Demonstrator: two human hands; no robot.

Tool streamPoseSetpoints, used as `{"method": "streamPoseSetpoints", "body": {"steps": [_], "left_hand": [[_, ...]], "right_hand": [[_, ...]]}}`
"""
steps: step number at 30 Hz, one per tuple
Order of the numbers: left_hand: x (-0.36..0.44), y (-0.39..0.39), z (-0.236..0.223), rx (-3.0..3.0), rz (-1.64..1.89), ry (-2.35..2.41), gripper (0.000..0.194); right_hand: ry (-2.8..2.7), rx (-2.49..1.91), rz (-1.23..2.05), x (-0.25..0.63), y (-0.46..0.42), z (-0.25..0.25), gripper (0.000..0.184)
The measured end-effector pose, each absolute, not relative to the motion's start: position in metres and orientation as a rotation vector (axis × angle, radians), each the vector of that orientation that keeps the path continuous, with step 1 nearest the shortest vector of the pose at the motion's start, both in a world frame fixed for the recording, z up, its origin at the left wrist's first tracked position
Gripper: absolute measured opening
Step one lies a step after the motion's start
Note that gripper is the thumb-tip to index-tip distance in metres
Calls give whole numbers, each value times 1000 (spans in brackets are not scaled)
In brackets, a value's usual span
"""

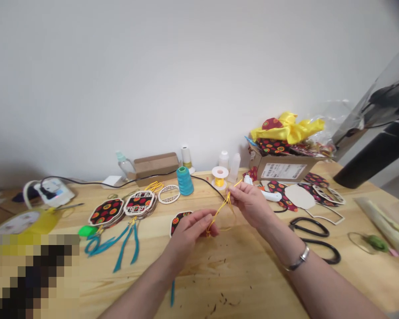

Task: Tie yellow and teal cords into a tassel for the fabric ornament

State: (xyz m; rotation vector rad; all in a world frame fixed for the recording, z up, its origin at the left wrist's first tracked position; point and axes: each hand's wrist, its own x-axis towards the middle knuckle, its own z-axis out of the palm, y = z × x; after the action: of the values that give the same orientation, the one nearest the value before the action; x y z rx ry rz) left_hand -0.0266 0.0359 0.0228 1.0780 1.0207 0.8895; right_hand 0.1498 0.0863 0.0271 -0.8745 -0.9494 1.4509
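Note:
A yellow cord [222, 206] stretches between my two hands above the table. My left hand [197, 223] is closed, pinching the lower part of the cord between thumb and fingers. Higher up, my right hand [248, 199] pinches the cord's upper end, and a short tip sticks out past the fingers. Partly hidden behind my left hand lies an ornament with a dark floral fabric face [177, 220] and a pale rim. A teal strip [172, 292] shows below my left wrist. Whether the cord is joined to that ornament I cannot tell.
Stacked floral ornaments [140, 203] with teal tassels [126, 246] lie on the left. Behind stand a teal thread cone [185, 181] and a yellow cord spool [219, 177]. Black-handled scissors [314, 239], a glue gun [270, 195] and a full cardboard box [279, 168] are on the right.

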Motion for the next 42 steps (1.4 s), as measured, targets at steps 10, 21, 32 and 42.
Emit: {"method": "streamPoseSetpoints", "body": {"steps": [10,21,32,42], "left_hand": [[-25,32,32,1395,1068,1065,26],[-24,32,31,1424,1108,1158,18],[-25,32,34,1416,1010,1103,21],[-26,34,26,1151,1087,1117,21]], "right_hand": [[-1286,-855,1354,135,70,27,12],[-1378,-818,1403,127,63,28,15],[-1430,-785,1383,128,62,28,18],[-1360,-1027,1335,128,63,28,20]]}}
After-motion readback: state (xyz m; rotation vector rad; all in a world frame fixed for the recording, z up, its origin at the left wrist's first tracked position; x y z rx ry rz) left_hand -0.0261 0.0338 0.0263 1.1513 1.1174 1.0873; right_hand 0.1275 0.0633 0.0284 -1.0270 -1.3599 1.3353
